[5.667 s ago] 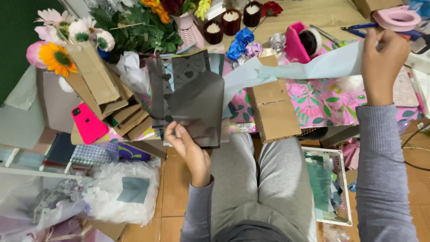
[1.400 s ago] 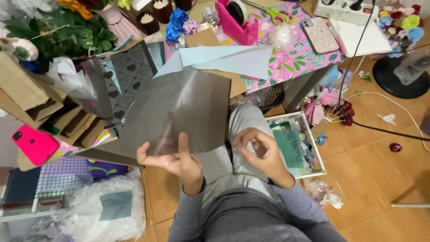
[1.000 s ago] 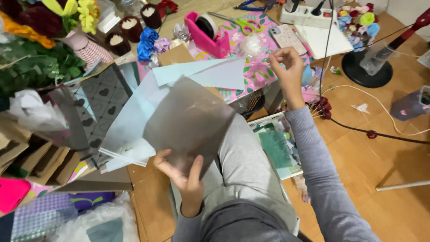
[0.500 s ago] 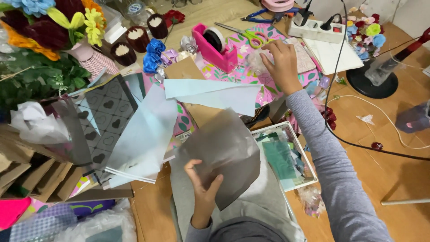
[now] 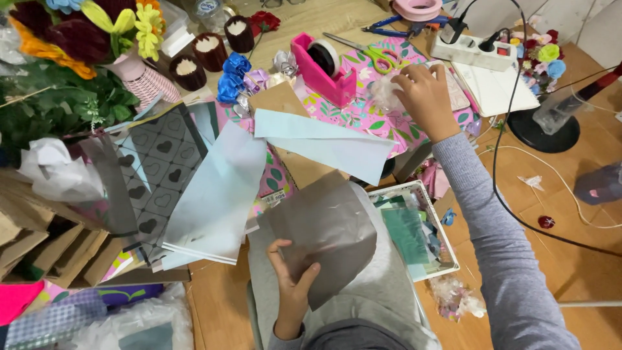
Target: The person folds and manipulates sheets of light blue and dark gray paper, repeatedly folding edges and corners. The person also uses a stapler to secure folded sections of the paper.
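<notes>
Fingers of the left hand [image 5: 293,285] spread flat against a dark translucent sheet [image 5: 327,230], thumb to the front, so the sheet is held pinched upright over the lap; how many fingers sit behind it is hidden by the sheet itself. Its upper edge runs just below a pale blue paper strip [image 5: 330,144] and its left edge stands near a stack of pale blue sheets [image 5: 217,194] without clearly touching them. The right hand [image 5: 424,94] reaches far forward onto the floral tablecloth [image 5: 363,116], fingers curled over a wad of clear crinkled film [image 5: 387,96]; whether it grips the wad or merely rests on it cannot be told, as the fingertips are covered. Just left of that hand stands a pink tape dispenser [image 5: 322,70], and behind it lie green-handled scissors [image 5: 372,55]. A white power strip [image 5: 473,52] sits at the far edge, its black cable [image 5: 512,188] trailing down past the grey sleeve [image 5: 499,246]. Right of the lap a white wire basket [image 5: 447,236] holds scraps too jumbled to name. On the left, flowers [image 5: 78,39] are cut off by the frame. Open wooden floor [image 5: 583,259] lies to the right, the only uncluttered room.
</notes>
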